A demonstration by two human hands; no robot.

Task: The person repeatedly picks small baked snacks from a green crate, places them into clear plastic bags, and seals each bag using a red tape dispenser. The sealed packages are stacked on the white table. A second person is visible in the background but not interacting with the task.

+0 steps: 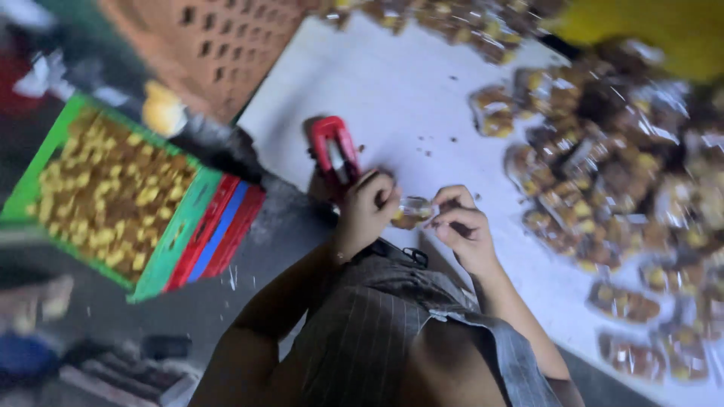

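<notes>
Left hand point(367, 211) and right hand point(461, 230) pinch small clear packet point(413, 212) between fingertips, above white table point(407, 90). Red stapler point(334, 151) just behind left hand. Risk: thin film slips from pinch, snack pieces spill; elbow may nudge stapler. Picture blurred.

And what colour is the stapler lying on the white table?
Red stapler, seen best in the head view.

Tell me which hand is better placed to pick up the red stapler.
Left, probably. The left hand lies right beside the red stapler; the right hand sits farther off. Both pinch the small clear packet.
</notes>
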